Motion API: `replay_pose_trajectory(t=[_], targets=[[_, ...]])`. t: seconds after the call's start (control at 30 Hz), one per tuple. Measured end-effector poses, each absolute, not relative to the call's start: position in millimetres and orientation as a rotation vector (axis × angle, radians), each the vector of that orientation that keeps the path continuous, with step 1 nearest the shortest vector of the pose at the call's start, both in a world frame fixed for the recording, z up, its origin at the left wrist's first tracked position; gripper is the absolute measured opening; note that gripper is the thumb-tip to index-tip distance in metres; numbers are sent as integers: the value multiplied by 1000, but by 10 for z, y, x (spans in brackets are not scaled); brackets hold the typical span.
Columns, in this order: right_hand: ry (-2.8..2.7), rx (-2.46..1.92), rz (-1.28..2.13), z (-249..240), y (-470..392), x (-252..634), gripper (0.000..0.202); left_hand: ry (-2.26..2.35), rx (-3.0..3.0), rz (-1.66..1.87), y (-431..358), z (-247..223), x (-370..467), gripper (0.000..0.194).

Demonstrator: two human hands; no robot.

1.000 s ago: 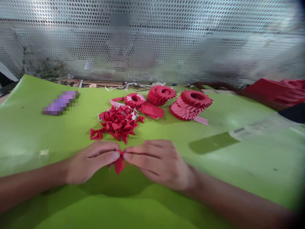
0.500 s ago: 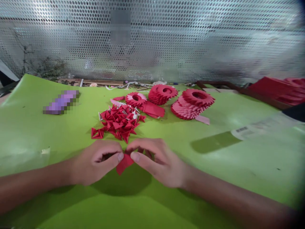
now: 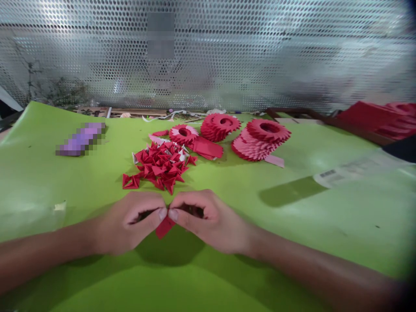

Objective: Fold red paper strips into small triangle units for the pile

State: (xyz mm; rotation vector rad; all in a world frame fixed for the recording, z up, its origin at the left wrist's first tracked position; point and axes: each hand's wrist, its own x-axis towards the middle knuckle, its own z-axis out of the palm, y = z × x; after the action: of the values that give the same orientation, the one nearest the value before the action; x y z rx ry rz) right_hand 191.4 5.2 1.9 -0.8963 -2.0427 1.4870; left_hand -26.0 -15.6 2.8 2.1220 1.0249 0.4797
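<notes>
Red paper, a small folded piece (image 3: 164, 226), is pinched between both hands near the front edge of the green table cover (image 3: 65, 182), about midway along it. The left hand (image 3: 130, 221) grips it with thumb and curled fingers, and the right hand (image 3: 203, 219) does the same from the other side; the two thumb tips meet just above the paper, whose lower corner pokes out beneath them. Both forearms rest low over the cover.

Just beyond the hands lies a heap of red folded triangles (image 3: 159, 164), with one stray triangle (image 3: 130, 181) at its left edge. Further toward the back edge sit three ring-shaped assemblies of such pieces: a small flat ring (image 3: 183, 134), a thicker ring (image 3: 220, 126) beside it, and a stack of wider rings (image 3: 260, 141) to the right. A flat bunch of red paper strips (image 3: 208, 148) lies between the small ring and the heap.

Toward the left edge rests a purple object (image 3: 81, 138), blurred beyond telling. A clear plastic sleeve with a barcode label (image 3: 351, 171) lies toward the right edge. Behind the back edge stands a perforated metal screen (image 3: 260, 52).
</notes>
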Motion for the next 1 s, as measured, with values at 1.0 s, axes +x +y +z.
replay_pose_trajectory(t=[1.0], targets=[[-2522,-252,-206,46,69,2099,22,1140,2019,702,-105,28,-307,20]])
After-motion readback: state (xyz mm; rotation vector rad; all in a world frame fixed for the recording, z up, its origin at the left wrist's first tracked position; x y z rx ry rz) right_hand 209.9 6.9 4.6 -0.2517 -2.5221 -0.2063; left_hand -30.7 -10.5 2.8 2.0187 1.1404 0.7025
